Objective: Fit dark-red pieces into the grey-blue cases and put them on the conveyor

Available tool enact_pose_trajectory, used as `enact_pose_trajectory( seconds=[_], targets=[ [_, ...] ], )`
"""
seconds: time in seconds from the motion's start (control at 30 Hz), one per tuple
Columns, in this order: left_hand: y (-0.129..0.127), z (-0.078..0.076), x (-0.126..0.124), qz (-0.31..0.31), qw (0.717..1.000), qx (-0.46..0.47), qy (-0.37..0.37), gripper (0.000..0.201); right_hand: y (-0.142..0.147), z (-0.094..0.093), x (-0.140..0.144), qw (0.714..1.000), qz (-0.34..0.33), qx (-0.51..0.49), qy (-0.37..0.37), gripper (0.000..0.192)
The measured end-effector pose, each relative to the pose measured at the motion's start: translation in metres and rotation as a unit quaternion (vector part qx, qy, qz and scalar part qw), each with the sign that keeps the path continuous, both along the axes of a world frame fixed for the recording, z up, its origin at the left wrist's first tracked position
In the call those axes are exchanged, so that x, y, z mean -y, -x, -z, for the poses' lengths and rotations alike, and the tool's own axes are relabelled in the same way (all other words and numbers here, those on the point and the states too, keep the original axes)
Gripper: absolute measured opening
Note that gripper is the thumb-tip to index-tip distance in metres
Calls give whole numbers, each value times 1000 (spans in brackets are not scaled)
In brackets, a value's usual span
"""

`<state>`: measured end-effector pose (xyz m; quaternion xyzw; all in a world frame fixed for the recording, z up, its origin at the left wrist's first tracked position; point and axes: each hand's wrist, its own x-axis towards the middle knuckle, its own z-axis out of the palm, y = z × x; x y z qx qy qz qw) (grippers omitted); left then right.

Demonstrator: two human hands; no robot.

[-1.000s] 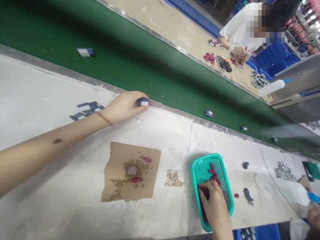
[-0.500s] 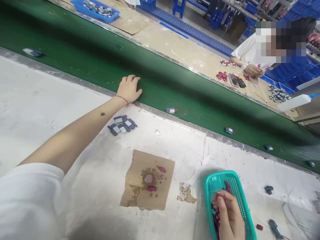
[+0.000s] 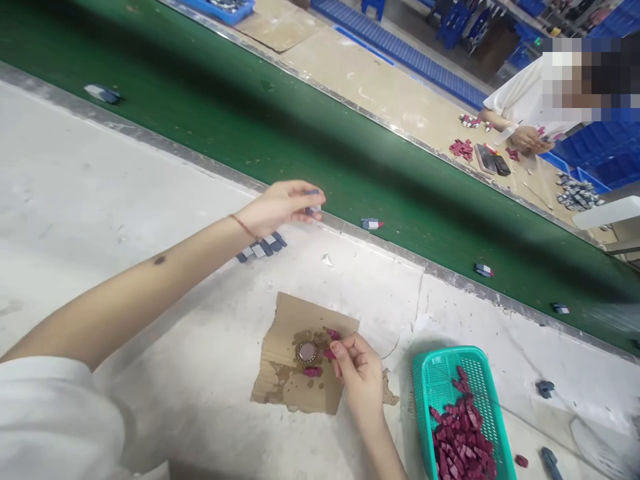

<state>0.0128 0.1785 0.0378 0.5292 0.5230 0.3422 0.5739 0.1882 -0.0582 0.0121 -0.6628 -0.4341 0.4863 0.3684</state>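
Observation:
My left hand is closed on a small dark-blue and white plastic part, above the near edge of the green conveyor belt. Behind that wrist lies a cluster of similar blue and white parts, partly hidden by my forearm. Between the thumb and fingers of my right hand is a small maroon piece, over a stained cardboard sheet. On the cardboard sit a round dish with a beaded rim and two other maroon pieces, one of them in front of the dish.
A green plastic basket of maroon pieces stands on the right. Several blue parts ride on the belt, one nearby. Loose parts lie right of the basket. Across the belt a person handles small pieces.
My left hand has drawn back from the belt with a blue and white part. My right hand has left the basket and moved left over the cardboard with a maroon piece.

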Motion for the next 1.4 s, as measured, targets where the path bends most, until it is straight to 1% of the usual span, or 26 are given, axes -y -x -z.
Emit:
enact_pose_trajectory(
  seconds=[0.03, 0.07, 0.13, 0.2, 0.27, 0.3, 0.37, 0.47, 0.53, 0.6, 0.67, 0.73, 0.87, 0.93, 0.97, 1.0, 1.07, 1.13, 1.17, 1.2, 1.27, 1.33, 1.4],
  targets=[
    [1, -2, 17, 36, 998, 37, 36, 25, 1, 1, -1, 1000, -1, 8, -2, 37],
    [3, -4, 34, 78, 993, 53, 66, 27, 3, 1, -2, 1000, -5, 22, -6, 36],
    [10, -3, 66, 156, 979, 58, 114, 31, 6, -1, -4, 998, -23, 51, -14, 34],
    [17, 1, 92, 192, 967, 61, 153, 32, 9, -2, -4, 996, -55, 70, -19, 30],
    [24, 8, 113, 192, 961, 73, 186, 32, 12, -2, -3, 991, -90, 90, -32, 28],
    [27, 12, 121, 186, 958, 81, 201, 33, 14, -1, -3, 987, -109, 109, -50, 28],
    [31, 17, 134, 166, 952, 105, 233, 34, 16, 4, -2, 968, -149, 170, -112, 31],
    [34, 23, 148, 117, 937, 164, 286, 32, 20, 10, -3, 910, -203, 287, -217, 38],
    [34, 24, 154, 75, 928, 198, 308, 34, 22, 12, -4, 874, -228, 345, -255, 40],
    [34, 25, 158, 43, 923, 210, 319, 34, 24, 11, -6, 852, -248, 371, -272, 41],
    [33, 24, 162, 37, 925, 208, 317, 32, 26, 10, -7, 843, -261, 378, -281, 41],
    [32, 23, 164, 52, 932, 201, 298, 33, 26, 9, -9, 837, -257, 389, -286, 40],
    [32, 24, 165, 100, 957, 162, 218, 30, 27, 9, -9, 826, -253, 407, -297, 40],
    [32, 27, 167, 112, 967, 143, 176, 28, 26, 11, -8, 832, -256, 394, -294, 39],
    [31, 29, 169, 111, 971, 140, 158, 28, 25, 11, -8, 843, -253, 379, -285, 39],
    [31, 31, 171, 106, 975, 137, 142, 27, 24, 11, -7, 860, -247, 355, -270, 38],
    [28, 36, 178, 93, 983, 117, 102, 24, 20, 9, -7, 913, -219, 274, -207, 37],
    [26, 40, 184, 90, 992, 76, 43, 18, 15, 7, -7, 966, -154, 169, -121, 36],
    [25, 42, 187, 93, 994, 56, 9, 17, 13, 6, -8, 983, -112, 120, -85, 37],
    [24, 43, 190, 100, 994, 39, -23, 17, 12, 4, -8, 993, -68, 77, -60, 38],
    [23, 45, 193, 108, 991, 13, -73, 19, 10, 3, -10, 999, 5, 12, -42, 41],
    [21, 45, 194, 107, 988, -3, -108, 21, 12, 1, -12, 997, 46, -30, -46, 43],
    [20, 46, 195, 101, 984, -12, -146, 20, 15, 0, -13, 995, 61, -51, -57, 42]
  ],
)
